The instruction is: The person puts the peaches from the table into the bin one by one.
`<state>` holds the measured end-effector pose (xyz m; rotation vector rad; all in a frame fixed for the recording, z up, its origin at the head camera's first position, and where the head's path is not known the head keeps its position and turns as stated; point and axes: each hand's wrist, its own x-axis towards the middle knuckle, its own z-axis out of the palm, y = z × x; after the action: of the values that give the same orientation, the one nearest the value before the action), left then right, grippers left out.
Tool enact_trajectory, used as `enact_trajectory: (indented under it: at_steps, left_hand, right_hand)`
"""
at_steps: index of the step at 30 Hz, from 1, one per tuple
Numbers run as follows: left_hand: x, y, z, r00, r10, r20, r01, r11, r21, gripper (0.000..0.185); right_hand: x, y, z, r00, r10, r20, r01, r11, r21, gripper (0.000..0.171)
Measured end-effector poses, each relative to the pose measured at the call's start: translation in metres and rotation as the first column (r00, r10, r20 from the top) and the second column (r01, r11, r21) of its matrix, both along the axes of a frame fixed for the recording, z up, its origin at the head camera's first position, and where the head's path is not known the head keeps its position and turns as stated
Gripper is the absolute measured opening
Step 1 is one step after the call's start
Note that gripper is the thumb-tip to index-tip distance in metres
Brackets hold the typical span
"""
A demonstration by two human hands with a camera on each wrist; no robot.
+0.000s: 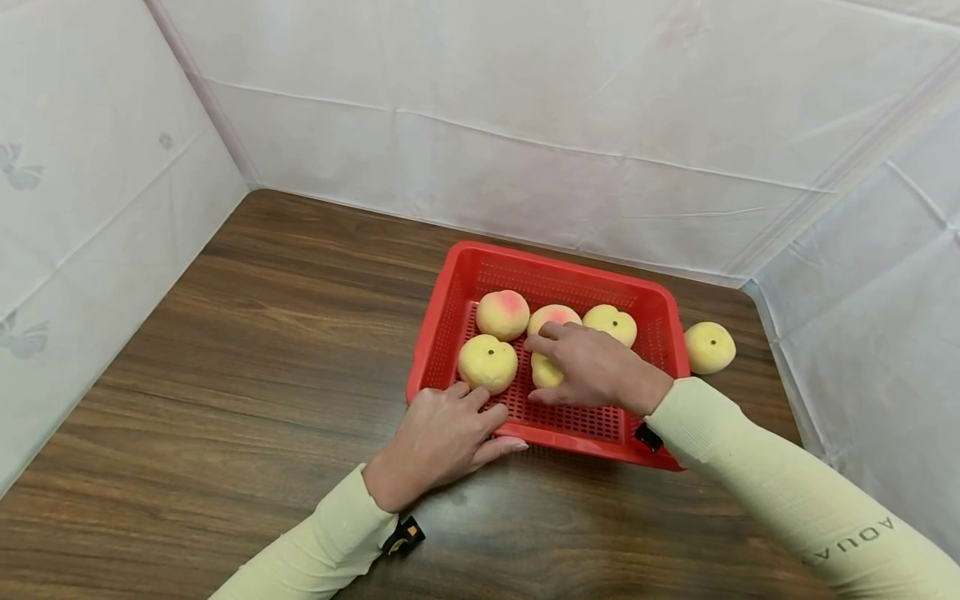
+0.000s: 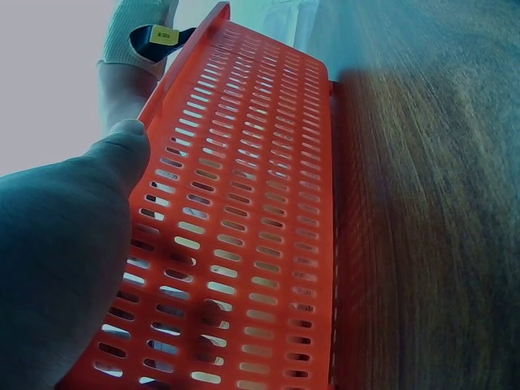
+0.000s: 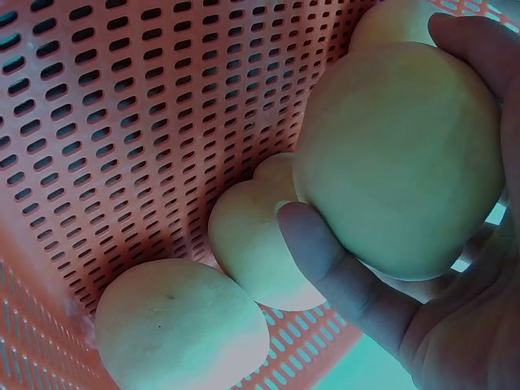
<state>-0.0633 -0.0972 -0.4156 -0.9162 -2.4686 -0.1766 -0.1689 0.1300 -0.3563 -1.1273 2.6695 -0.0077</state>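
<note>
My right hand reaches into a red plastic basket and grips a yellow peach, with thumb and fingers around its sides. In the head view that peach is largely covered by the hand. My left hand holds the basket's near rim, fingers over the edge and thumb along the outside wall, as the left wrist view also shows. Around the held fruit lie a yellow peach at front left, a pink-topped peach behind it, another pinkish peach and a yellow one along the back.
One more yellow peach sits on the wooden table just outside the basket's right wall. White sheeting rises behind the table and along both sides.
</note>
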Motion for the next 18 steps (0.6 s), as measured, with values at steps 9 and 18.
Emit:
enact_trajectory:
  at_steps: [9,18]
  left_hand:
    - [0.0004,-0.0003,0.0005,1.0,0.007,-0.016,-0.008,1.0,-0.011,0.048]
    - [0.0004,-0.0001,0.0001,0.999,0.005,-0.046,-0.005,1.0,-0.003,0.048]
  right_hand:
    - [0.0001,-0.0021,-0.0016,0.999,0.016,0.028,-0.016,1.0,0.002,0.067]
    - [0.0013,-0.0048,-0.0054,0.999,0.038,0.02,-0.038,0.999,0.014,0.069]
